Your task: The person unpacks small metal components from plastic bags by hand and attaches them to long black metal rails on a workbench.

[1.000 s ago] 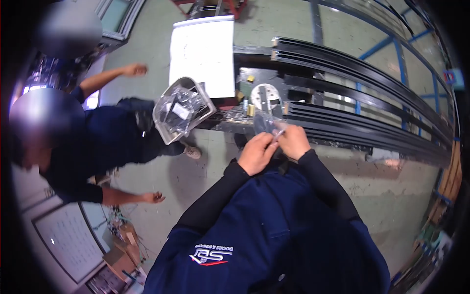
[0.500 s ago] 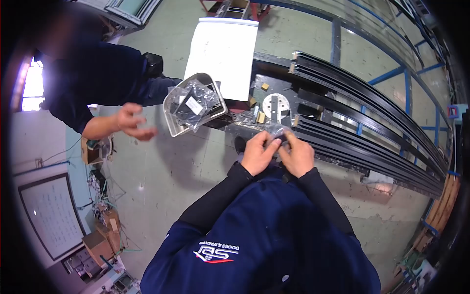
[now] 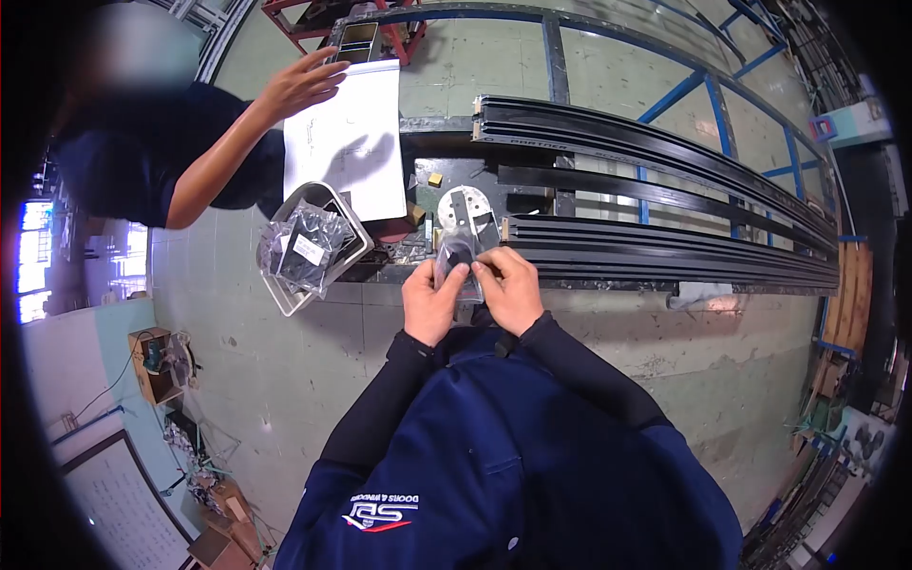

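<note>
Between my two hands is a clear plastic bag (image 3: 456,249) with something dark inside that I cannot make out. My left hand (image 3: 430,302) pinches its left side, thumb on top. On the right side, my right hand (image 3: 509,287) grips the same bag, its thumb close to the other. Just beyond the bag, a round white plate with holes (image 3: 478,201) lies on the dark bench. A light grey bin (image 3: 353,249) to the left holds several plastic bags of dark parts, one with a white label (image 3: 308,249).
Long black profiles (image 3: 655,249) stretch across the bench to the right. Large paper sheets (image 3: 380,123) lie beyond the bin. Small yellow blocks (image 3: 435,180) sit on the bench. At the left, a co-worker's hand (image 3: 302,87) reaches over the paper. A red stand (image 3: 404,43) is behind.
The view has shifted, so the bench appears further left. My hands still hold the bag, now showing more of it. The co-worker's hand has moved from beside the bin to above the paper.
</note>
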Tool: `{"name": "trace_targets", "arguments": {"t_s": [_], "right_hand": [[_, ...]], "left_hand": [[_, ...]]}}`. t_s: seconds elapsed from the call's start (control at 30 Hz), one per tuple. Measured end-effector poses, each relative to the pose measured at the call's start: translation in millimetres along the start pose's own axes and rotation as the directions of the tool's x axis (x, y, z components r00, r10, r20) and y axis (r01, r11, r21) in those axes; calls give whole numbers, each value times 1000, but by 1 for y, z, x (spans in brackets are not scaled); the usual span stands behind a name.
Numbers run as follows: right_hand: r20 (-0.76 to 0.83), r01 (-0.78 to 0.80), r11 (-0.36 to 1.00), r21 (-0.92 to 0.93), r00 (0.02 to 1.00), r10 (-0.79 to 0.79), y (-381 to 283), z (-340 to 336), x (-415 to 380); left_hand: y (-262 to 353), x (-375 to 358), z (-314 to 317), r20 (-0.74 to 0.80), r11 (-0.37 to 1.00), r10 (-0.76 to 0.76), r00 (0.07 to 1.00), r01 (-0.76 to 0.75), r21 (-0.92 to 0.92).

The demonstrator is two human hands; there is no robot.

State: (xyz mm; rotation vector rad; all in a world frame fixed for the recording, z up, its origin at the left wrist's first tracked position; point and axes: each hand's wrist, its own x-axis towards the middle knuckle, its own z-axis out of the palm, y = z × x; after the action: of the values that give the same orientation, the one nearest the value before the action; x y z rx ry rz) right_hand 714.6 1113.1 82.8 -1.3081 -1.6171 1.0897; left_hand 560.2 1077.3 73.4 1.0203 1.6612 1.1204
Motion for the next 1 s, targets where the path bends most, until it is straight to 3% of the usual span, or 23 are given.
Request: {"name": "trace_targets", "arguments": {"t_s": [0.03,0.13,0.2,0.27,0.3,0.33,0.37,0.47,0.53,0.73,0.8,0.83,0.87,0.9,0.93,1.0], "right_hand": [[31,-34,999,-15,999,34,-9,0,0],[-88,98,994,-36,991,-101,3,15,6],[-130,18,999,-41,991,-23,1,23,10],[-192,-91,995,47,977,98,6,36,15],[-211,-139,987,79,965,153,13,41,19],[-235,-187,977,107,950,207,20,47,23],[-281,-168,980,108,940,192,22,52,30],[-356,-195,981,2,916,183,21,59,47],[-387,-202,979,5,903,188,23,67,59],[-496,-183,977,109,842,212,5,108,86],[-547,-64,998,11,835,59,-1,135,91],[-493,9,1000,-18,870,-16,-3,150,92],[-347,-57,997,59,935,74,-20,166,92],[-149,-63,997,-53,987,55,-29,178,93],[3,-25,998,-65,1000,26,-32,197,96],[116,134,971,-196,987,-112,-29,233,106]], "left_hand": [[3,4,0,-8,1000,-18,1000,18,1],[-12,23,-1,-124,978,112,986,-87,189],[-29,37,-4,-187,921,265,946,-190,340],[-27,41,-14,-66,993,-11,998,19,115],[-21,37,-14,18,975,-56,998,59,-213],[-17,33,-17,116,848,-62,991,114,-518],[-23,33,-27,195,826,-47,980,148,-544],[-41,29,-55,75,939,59,995,-30,-344],[-39,20,-87,-9,945,41,999,-42,-325],[-83,10,-194,-317,941,-201,927,93,-325],[-88,15,-219,-446,934,-311,839,184,-305],[-93,19,-230,-433,916,-351,830,209,-341],[-100,23,-240,-417,896,-392,820,237,-376],[-101,25,-246,-398,874,-431,810,264,-408],[-101,27,-251,-351,846,-466,812,294,-444],[-86,31,-257,-245,788,-525,815,356,-503]]}}
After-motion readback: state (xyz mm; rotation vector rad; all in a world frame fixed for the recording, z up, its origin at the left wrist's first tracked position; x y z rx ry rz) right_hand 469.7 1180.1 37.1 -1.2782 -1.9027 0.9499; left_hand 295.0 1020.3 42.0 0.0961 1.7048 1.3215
